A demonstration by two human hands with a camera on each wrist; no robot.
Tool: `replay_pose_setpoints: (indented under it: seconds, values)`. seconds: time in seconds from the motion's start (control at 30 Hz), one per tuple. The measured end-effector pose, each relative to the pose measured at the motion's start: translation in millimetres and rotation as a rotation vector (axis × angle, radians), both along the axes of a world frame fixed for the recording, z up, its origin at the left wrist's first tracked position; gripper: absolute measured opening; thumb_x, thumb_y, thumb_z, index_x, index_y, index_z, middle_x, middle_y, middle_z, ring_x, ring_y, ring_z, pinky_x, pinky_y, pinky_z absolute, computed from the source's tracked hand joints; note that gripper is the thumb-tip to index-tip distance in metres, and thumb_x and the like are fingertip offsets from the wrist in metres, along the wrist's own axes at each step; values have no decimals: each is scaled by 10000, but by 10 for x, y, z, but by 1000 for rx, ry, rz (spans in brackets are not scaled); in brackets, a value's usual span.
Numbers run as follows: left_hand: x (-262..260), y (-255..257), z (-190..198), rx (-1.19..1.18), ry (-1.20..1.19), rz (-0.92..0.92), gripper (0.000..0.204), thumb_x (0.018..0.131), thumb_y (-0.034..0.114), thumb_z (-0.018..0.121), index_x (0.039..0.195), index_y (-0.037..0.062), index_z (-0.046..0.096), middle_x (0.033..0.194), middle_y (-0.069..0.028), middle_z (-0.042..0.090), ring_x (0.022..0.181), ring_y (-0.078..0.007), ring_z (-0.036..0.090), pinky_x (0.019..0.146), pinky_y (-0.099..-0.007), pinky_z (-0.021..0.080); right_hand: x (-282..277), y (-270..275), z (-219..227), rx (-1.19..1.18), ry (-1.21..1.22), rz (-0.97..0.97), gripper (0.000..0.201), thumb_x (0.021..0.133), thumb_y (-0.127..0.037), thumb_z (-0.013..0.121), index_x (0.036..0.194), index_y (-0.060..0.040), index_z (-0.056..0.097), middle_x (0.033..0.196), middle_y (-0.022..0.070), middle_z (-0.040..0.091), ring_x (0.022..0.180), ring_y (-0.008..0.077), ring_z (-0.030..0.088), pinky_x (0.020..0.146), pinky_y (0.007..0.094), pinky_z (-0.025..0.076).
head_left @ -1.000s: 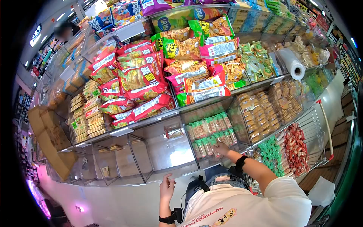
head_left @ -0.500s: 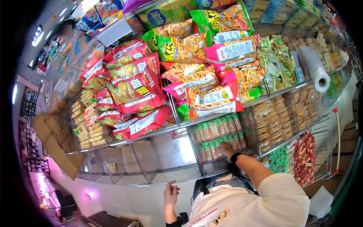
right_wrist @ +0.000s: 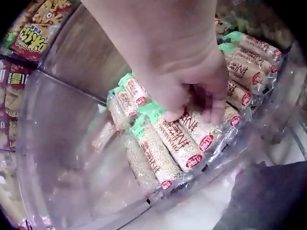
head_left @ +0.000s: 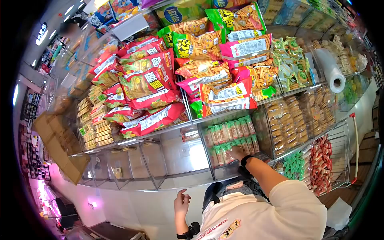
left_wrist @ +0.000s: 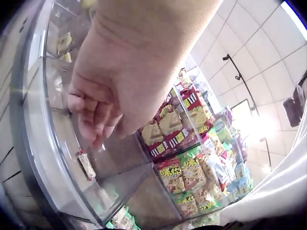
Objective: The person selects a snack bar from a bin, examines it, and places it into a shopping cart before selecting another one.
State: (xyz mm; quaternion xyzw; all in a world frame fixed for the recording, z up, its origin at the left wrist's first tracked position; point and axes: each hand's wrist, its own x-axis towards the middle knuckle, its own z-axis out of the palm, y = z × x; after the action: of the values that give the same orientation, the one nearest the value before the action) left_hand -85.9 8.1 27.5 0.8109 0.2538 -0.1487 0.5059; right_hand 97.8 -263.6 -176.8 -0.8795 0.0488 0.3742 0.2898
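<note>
In the right wrist view my right hand reaches down onto a row of wrapped puffed-grain bars with green upper ends. Thumb and curled fingers pinch one puffed-grain bar, its upper part hidden under the hand. The head view places this right hand at the front row of a clear bin with two rows of such bars. My left hand hangs in front of the shelf, fingers loosely curled, holding nothing. Below its fingers in the left wrist view lies a small wrapped snack.
Clear dividers split the lower shelf. Red cracker bags and mini snack bags fill the tier above. Wrapped biscuits lie right of the bars. A cart with green and red packets stands at the right; cardboard hangs left.
The head view has shifted, bringing the shelf closer in frame. My right hand stays among the front bars, moving only slightly; the left hand hangs much as before.
</note>
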Motion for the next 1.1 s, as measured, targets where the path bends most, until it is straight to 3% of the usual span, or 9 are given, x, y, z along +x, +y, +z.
replay_pose_setpoints:
  seconds: [0.47,0.53,0.57,0.63,0.7,0.77,0.83,0.9,1.1]
  values:
    - [-778,563,-145,-18,-32,-52,222,783,125,460,985,36,478,655,-87,570,538,-134,533,519,-249,435,-209,-33,-598,-10,-442,-148,234,653,-224,529,746,-11,555,779,200,554,752,350,529,662,393,422]
    - [-817,625,-200,-42,-30,-80,223,781,124,464,986,37,477,654,-88,570,540,-138,538,522,-247,435,-127,-121,-1007,-99,-459,-87,228,654,-219,518,749,-14,551,760,195,556,740,347,531,647,391,425]
    - [-818,658,-253,-37,-32,-101,221,781,121,462,984,35,476,653,-88,570,541,-139,540,521,-249,436,-218,-15,-320,-100,-445,-128,173,683,-172,489,742,-22,552,790,178,558,722,323,540,639,382,430]
    - [-838,691,-380,-38,-28,-150,215,781,114,459,980,33,474,652,-89,569,542,-141,544,518,-252,438,-335,-138,-363,-179,-891,466,160,652,-144,490,718,-32,583,755,176,565,696,299,545,623,381,429]
    - [-807,718,-537,-31,-8,-229,209,782,109,456,975,30,473,650,-91,568,538,-143,544,513,-257,439,-494,-48,-601,337,-715,-327,175,654,-111,509,788,-9,557,811,172,553,710,303,538,643,366,430]
    - [-701,656,-654,-32,1,-335,203,782,105,455,970,27,472,648,-94,568,534,-147,546,510,-262,440,-899,1,344,353,-771,-480,230,648,-72,533,865,3,517,843,166,533,702,311,530,635,362,430]
    - [-594,567,-699,-25,-4,-436,199,782,101,455,965,26,471,645,-98,568,532,-154,548,507,-265,441,-1292,-82,1114,203,-941,-375,238,671,-59,522,903,-15,495,882,146,494,770,315,501,654,338,419]
    - [-474,451,-724,-4,-51,-530,204,779,104,461,967,27,472,642,-102,567,530,-160,548,508,-264,440,-1587,-225,1336,114,-980,-321,235,683,-62,512,913,-21,487,891,145,477,805,312,484,675,334,411]
    - [-275,81,-623,27,-166,-652,211,772,108,469,967,28,476,634,-99,567,532,-160,550,513,-263,436,-2417,-1083,1058,-173,-788,-301,236,688,-108,495,908,-23,483,857,157,476,808,316,476,686,365,402]
